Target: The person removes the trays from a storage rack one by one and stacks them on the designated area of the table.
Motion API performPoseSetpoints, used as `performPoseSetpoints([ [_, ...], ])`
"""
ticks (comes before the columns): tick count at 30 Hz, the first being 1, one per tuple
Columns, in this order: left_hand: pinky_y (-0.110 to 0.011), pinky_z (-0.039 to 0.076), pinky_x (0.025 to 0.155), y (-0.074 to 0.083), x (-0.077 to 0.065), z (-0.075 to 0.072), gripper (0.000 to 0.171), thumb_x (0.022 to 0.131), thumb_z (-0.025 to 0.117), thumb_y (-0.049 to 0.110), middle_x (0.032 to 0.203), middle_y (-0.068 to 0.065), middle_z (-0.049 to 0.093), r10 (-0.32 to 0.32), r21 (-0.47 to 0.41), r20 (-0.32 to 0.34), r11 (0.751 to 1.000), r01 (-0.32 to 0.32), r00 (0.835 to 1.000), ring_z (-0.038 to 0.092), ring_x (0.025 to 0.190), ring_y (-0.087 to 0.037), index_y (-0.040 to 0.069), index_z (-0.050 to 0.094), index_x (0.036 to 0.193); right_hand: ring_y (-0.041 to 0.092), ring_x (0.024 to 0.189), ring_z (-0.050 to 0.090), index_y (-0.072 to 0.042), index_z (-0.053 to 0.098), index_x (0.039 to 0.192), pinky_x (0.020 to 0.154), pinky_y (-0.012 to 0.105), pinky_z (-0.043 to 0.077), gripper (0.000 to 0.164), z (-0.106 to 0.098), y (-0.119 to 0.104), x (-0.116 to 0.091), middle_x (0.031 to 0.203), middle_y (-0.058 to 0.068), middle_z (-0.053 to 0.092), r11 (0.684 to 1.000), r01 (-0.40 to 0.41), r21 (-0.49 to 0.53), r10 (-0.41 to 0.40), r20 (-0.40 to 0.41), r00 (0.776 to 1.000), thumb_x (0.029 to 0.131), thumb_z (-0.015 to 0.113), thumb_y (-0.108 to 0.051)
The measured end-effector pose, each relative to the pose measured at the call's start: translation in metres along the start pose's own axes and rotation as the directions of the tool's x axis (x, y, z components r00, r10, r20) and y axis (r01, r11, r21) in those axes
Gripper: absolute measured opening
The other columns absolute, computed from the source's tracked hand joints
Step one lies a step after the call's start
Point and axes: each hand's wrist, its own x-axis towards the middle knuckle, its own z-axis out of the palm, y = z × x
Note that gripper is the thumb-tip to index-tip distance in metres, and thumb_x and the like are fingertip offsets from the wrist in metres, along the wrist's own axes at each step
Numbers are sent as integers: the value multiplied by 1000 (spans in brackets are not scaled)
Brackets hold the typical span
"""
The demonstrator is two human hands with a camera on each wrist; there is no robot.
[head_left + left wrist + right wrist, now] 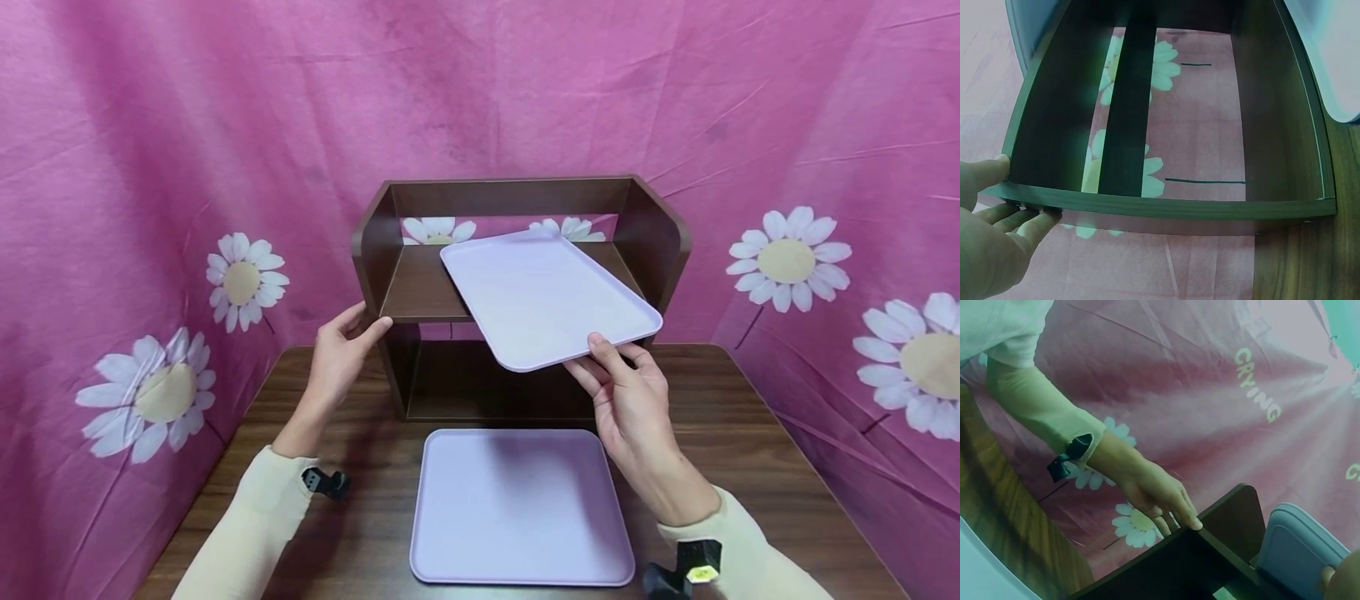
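Note:
In the head view my right hand (pixel 633 404) pinches the near right edge of a pale lilac tray (pixel 551 292), thumb on top and fingers beneath. That tray slants over the upper shelf of a dark brown two-tier shelf unit (pixel 423 287), its near corner jutting past the shelf's front edge. My left hand (pixel 341 350) grips the unit's left side panel (pixel 1166 208) at shelf height, thumb on the front edge and fingers round the outside. A second lilac tray (pixel 521 508) lies flat on the table in front of the unit.
The shelf unit stands on a wood-grain table (pixel 360 492). Its lower compartment (pixel 480 379) is open at the front. A pink cloth (pixel 525 92) with daisy prints hangs behind and at both sides. Dark camera straps (pixel 326 482) sit on both wrists.

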Motion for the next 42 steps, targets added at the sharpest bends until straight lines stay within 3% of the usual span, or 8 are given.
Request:
performPoseSetpoints([
  [8, -47, 49, 118, 0, -2, -1, 70, 99, 79, 33, 158, -18, 55, -5, 13, -7, 1000, 5, 1000, 55, 142, -26, 4, 52, 157, 16, 86, 80, -3, 44, 118, 85, 37, 65, 27, 0, -6, -2, 102, 7, 75, 1000, 15, -20, -14, 22, 1000, 102, 66, 3],
  [18, -46, 49, 117, 2, -1, 0, 67, 99, 78, 32, 155, -17, 58, -1, -3, -6, 1000, 1, 1000, 57, 139, -24, 5, 54, 155, 17, 90, 80, 0, 56, 111, 85, 38, 64, 9, -2, -17, -6, 100, 9, 79, 999, 16, -50, -11, 106, 994, 104, 63, 2],
  [22, -44, 49, 116, 2, -1, 1, 67, 99, 79, 33, 155, -17, 59, 0, 7, -11, 1000, 0, 1000, 57, 139, -23, 4, 55, 155, 18, 91, 80, 2, 61, 112, 85, 38, 64, 7, -5, -22, -9, 101, 11, 80, 998, 20, -61, -10, 148, 989, 105, 61, 1],
  [26, -44, 50, 115, 1, -1, 1, 67, 99, 79, 33, 153, -17, 60, 6, 12, -4, 1000, -6, 1000, 59, 138, -24, 4, 55, 155, 14, 84, 77, 1, 67, 103, 83, 37, 65, 8, -8, -28, -11, 97, 11, 80, 997, 32, -73, -18, 183, 983, 106, 59, 3],
  [29, -39, 52, 113, 1, 0, 0, 67, 99, 78, 33, 153, -17, 61, 10, 15, -2, 1000, -10, 1000, 59, 138, -24, 4, 55, 155, 14, 82, 76, 2, 69, 102, 83, 36, 65, 11, -11, -32, -12, 96, 11, 79, 995, 39, -87, -21, 206, 978, 106, 59, 3],
  [35, -15, 54, 97, 1, 0, 0, 63, 100, 78, 32, 148, -16, 65, 21, -2, 2, 1000, -21, 1000, 63, 131, -22, 5, 57, 153, 15, 76, 72, 1, 69, 97, 78, 34, 66, 15, -17, -42, -12, 92, 10, 78, 995, 52, -84, -30, 246, 969, 107, 58, 2],
  [39, -13, 52, 94, 2, -1, -1, 64, 100, 78, 31, 149, -16, 64, 12, 0, -1, 1000, -12, 1000, 62, 132, -23, 5, 57, 154, 16, 75, 72, 3, 71, 100, 75, 34, 66, 19, -23, -49, -8, 93, 13, 80, 996, 54, -65, -33, 292, 956, 109, 54, 2],
  [42, -17, 53, 98, 2, -1, -1, 65, 99, 78, 32, 152, -16, 62, 9, 7, -4, 1000, -9, 1000, 61, 135, -24, 5, 56, 154, 15, 70, 67, 5, 73, 104, 68, 27, 64, 23, -28, -55, -5, 91, 13, 79, 997, 43, -62, -20, 324, 946, 110, 50, 2],
])
